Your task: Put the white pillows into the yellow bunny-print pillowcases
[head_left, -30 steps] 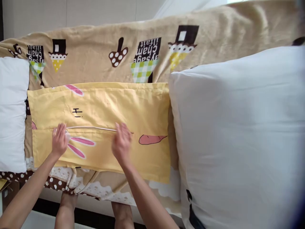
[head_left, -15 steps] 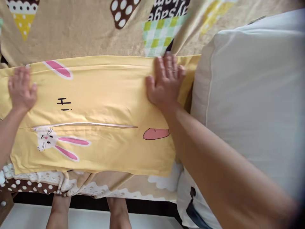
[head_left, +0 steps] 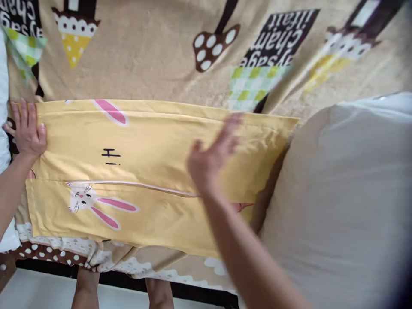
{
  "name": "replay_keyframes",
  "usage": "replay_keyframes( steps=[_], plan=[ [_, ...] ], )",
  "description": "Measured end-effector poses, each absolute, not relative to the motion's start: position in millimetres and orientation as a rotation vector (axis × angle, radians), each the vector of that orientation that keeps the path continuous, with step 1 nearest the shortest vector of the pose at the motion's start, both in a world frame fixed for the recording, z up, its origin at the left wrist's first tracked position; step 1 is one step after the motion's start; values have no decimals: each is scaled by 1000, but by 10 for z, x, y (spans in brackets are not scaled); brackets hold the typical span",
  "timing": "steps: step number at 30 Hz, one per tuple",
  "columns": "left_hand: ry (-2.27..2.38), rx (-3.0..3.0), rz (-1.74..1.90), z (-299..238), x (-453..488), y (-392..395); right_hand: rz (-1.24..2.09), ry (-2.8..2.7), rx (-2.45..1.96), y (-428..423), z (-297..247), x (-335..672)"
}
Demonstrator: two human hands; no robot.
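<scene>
The pillowcase (head_left: 154,141) lies on the blanket (head_left: 135,56), which extends behind and in front of it. To its right sits one pillow (head_left: 334,206) — to its left, another pillow (head_left: 3,77). The left hand (head_left: 29,135) rests at its left end; the right hand (head_left: 212,161) is over its right half.

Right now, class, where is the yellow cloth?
Centrally in the head view, the yellow cloth lies on the tan blanket, left of the large white pillow and partly under the left hand.

Wide beige blanket (head_left: 141,56) with bold prints; below its near edge, a black strip (head_left: 124,275) beside pale floor (head_left: 48,288); at lower left, a corner of brown furniture (head_left: 5,277).
</scene>
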State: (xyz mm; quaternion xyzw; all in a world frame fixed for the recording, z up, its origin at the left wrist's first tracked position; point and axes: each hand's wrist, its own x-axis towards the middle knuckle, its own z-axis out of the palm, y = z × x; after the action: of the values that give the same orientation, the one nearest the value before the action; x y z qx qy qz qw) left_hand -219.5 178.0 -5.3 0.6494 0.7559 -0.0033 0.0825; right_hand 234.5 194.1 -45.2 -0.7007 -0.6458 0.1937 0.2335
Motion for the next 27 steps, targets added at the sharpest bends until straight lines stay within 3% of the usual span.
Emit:
replay_keyframes(
  steps=[5, 8, 11, 19, 27],
  plan=[
    [2271, 1940, 20, -116, -2253, 1763, 947, -2222, -1324, 1766, -14, -295],
    [2303, 1986, 64, -174, -2296, 1749, 1010, -2272, -1250, 1818, -86, -864],
    [2299, 2019, 107, -217, -2321, 1740, 930, -2328, -1249, 1880, -323, -397],
    [2297, 1916, 71, -182, -2343, 1742, 511, -2383, -1791, 2094, -663, 2199],
    [2311, 2026, 88, -197, -2374, 1759, 237, -2042, -2152, 1973, -902, 3579]
  ],
)
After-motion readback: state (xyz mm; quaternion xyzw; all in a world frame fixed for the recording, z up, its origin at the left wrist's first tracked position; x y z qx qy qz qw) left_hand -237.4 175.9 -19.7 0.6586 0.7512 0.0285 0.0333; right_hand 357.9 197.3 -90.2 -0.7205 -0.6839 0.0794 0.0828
